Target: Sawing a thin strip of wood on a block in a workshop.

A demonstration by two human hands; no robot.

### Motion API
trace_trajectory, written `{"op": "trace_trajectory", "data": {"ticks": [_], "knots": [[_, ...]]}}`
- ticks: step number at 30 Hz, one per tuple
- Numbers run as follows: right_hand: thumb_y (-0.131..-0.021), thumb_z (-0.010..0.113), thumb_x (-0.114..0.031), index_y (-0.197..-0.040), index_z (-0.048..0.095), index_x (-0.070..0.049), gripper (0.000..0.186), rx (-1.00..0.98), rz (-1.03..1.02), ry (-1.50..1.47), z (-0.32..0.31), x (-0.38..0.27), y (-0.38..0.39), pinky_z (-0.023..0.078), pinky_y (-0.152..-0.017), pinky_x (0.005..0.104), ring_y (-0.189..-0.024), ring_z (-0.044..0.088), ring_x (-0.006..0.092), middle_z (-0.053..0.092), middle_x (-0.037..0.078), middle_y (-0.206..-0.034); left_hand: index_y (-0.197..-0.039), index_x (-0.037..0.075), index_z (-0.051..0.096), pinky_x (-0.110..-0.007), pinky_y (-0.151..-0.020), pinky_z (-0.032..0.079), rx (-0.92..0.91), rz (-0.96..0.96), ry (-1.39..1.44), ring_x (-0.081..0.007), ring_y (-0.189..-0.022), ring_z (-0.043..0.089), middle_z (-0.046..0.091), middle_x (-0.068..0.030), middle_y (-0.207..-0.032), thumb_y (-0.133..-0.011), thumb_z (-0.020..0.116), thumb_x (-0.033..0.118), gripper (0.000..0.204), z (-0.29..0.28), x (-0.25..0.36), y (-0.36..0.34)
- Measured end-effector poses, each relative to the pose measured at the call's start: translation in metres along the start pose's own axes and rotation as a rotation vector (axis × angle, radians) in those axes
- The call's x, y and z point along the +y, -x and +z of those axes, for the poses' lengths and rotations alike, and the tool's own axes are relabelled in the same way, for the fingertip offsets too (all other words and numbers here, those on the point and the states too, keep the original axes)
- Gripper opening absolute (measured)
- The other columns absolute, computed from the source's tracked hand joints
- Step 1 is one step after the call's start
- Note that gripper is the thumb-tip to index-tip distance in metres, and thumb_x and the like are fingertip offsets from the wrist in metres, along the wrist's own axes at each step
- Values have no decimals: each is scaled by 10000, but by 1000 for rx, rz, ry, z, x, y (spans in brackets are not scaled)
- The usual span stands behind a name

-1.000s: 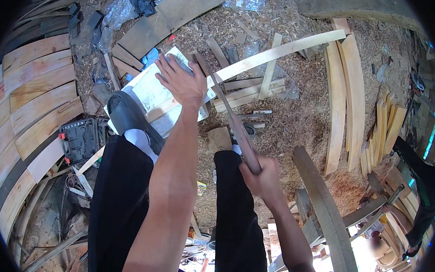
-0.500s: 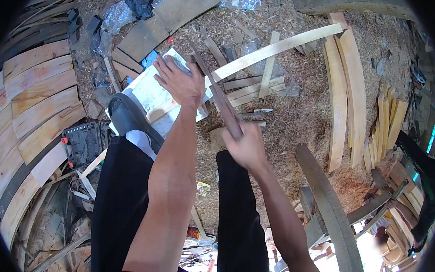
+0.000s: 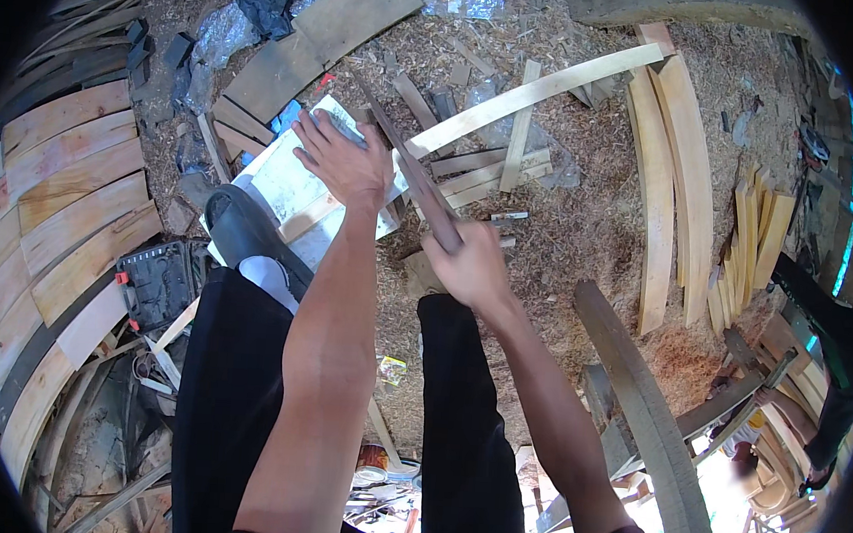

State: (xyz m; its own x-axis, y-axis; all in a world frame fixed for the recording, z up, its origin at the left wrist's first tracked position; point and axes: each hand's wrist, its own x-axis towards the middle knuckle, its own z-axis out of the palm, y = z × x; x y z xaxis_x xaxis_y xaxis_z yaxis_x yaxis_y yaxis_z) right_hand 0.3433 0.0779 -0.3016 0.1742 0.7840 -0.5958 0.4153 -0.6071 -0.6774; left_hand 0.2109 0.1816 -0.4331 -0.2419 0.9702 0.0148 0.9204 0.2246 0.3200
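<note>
My left hand (image 3: pixel 340 164) lies open, fingers spread, over white pieces of board (image 3: pixel 266 179); what lies under its palm is hidden. My right hand (image 3: pixel 466 264) is closed round the near end of a long, narrow, dark tool (image 3: pixel 421 190), saw-like but too indistinct to name surely. The tool slants away past my left fingertips, across the near end of a long, pale, curved wooden strip (image 3: pixel 545 88). My left foot, in a dark clog (image 3: pixel 243 226) and white sock, rests at the boards' near edge.
Curved planks (image 3: pixel 685 185) lie at right beside short slats (image 3: pixel 770 239); stacked boards (image 3: pixel 79 206) line the left, near a black tool case (image 3: pixel 152 284). A curved beam (image 3: pixel 633 406) stands right of my arm. A person in dark clothing (image 3: pixel 832 340) is at far right.
My right hand has moved forward and to the left along with the tool, whose far end now reaches further past my left fingers. My left hand remains spread on the boards.
</note>
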Motion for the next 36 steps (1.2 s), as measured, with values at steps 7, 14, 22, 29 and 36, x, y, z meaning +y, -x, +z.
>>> {"op": "trace_trajectory", "data": {"ticks": [7, 14, 22, 29, 36], "knots": [[-781, 663, -235, -698, 616, 75, 325, 7, 12, -63, 8, -4, -14, 458, -563, 406, -526, 602, 322, 558, 228, -567, -1408, -46, 360, -540, -1188, 86, -8, 5, -1, -370, -1472, 154, 273, -237, -1531, -885, 496, 336, 662, -1, -2, 0], [-769, 663, -141, -715, 610, 54, 209, -10, 40, -64, -12, 0, 63, 461, -539, 368, -501, 589, 230, 547, 178, -551, -1394, -62, 368, -549, -1184, 90, 6, -23, 4, -378, -1468, 158, 276, -245, -1524, -870, 502, 331, 668, -7, -5, 0], [-753, 682, -104, -700, 626, 18, 144, -122, 151, -9, -44, 9, 102, 449, -518, 343, -506, 583, 166, 534, 128, -535, -1384, -65, 385, -543, -1185, 90, 12, -5, -8, -374, -1471, 154, 269, -232, -1531, -866, 502, 324, 658, -3, -2, 0], [-801, 660, -236, -738, 635, 74, 318, -1, 15, -6, 6, -10, -16, 474, -571, 408, -548, 626, 328, 577, 220, -581, -1392, -59, 376, -535, -1189, 84, -12, -9, -2, -368, -1475, 143, 261, -225, -1538, -871, 500, 337, 666, -1, 4, -1], [-810, 644, -241, -730, 630, 74, 326, -1, 37, -14, 5, -16, -12, 479, -571, 417, -548, 635, 344, 571, 221, -575, -1397, -62, 366, -539, -1189, 83, -34, -16, 15, -370, -1475, 144, 261, -234, -1536, -872, 503, 320, 664, -2, 1, 0]]}}
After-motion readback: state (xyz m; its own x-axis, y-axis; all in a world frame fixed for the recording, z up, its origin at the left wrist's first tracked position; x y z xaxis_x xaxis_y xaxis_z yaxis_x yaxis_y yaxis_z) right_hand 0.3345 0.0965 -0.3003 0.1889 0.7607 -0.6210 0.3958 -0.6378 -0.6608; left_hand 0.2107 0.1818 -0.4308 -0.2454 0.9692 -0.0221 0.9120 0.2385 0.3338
